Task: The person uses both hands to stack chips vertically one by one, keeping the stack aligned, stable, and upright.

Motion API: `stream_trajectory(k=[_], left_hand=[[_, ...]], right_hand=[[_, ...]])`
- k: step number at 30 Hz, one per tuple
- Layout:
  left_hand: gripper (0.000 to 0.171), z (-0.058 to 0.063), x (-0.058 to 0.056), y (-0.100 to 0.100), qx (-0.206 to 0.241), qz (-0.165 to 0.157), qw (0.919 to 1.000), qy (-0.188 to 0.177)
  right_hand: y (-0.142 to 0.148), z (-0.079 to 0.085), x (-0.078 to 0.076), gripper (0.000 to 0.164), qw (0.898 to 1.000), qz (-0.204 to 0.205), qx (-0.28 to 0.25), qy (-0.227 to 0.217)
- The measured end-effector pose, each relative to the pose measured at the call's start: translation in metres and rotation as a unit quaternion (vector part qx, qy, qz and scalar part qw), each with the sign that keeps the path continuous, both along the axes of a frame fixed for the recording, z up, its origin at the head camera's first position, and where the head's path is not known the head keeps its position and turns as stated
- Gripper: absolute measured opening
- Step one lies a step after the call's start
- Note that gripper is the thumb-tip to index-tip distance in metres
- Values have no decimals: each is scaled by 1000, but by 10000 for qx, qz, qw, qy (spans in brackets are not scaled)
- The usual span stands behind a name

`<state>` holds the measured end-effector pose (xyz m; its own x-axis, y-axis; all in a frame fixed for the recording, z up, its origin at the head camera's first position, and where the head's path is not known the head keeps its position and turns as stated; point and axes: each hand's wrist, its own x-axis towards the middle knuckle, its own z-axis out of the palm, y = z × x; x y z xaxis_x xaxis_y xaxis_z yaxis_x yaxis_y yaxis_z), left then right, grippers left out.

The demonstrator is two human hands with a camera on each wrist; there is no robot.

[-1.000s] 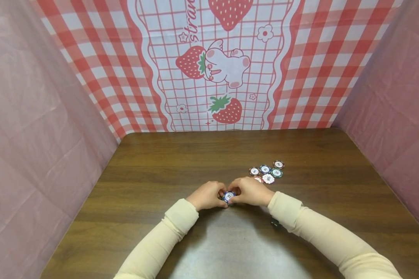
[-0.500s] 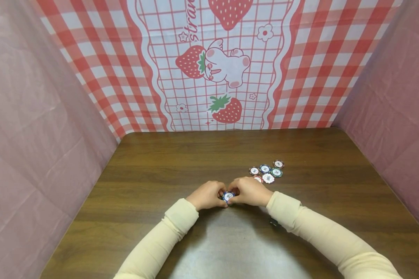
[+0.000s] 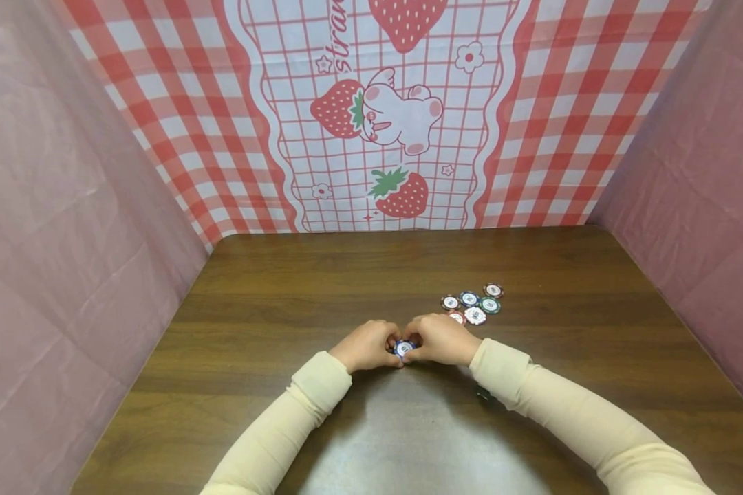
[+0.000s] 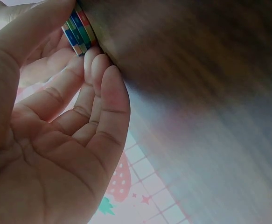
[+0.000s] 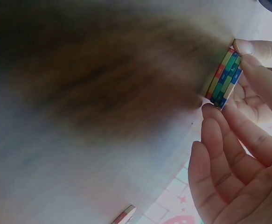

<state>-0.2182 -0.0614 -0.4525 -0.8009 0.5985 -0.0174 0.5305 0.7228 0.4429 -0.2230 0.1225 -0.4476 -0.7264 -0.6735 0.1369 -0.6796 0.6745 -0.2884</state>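
On the table (image 3: 285, 289), near centre, both hands meet around a small stack (image 3: 404, 348) of chips. Left hand (image 3: 367, 346) and right hand (image 3: 442, 339) each pinch its sides with curled fingers. Nothing has shifted in the last second; the stack stays squared between them. Loose chips (image 3: 473, 304) lie just far-right.

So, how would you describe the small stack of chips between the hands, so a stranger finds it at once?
On the dark brown wooden table, look near the front middle, where the left hand and right hand meet. They pinch a short stack of striped poker chips, blue-edged on top. The loose round chips behind lie flat and single.
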Motion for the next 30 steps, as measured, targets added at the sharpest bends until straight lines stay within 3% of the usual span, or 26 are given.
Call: stream_trajectory(k=[9,16,22,30], left_hand=[[33,-1,0,0,36,20,10000,-71],[32,0,1,-1,182,-126,9997,73],[33,0,1,0,40,-13,9999,-120],[32,-2,-1,0,-16,-22,10000,-52]], right_hand=[[0,0,0,31,10000,-32,-17,8],[5,3,0,30,9995,-142,-244,-135],[15,10,-4,32,9976,-321,-564,-227],[39,21,-9,42,9886,-725,-1234,-476]])
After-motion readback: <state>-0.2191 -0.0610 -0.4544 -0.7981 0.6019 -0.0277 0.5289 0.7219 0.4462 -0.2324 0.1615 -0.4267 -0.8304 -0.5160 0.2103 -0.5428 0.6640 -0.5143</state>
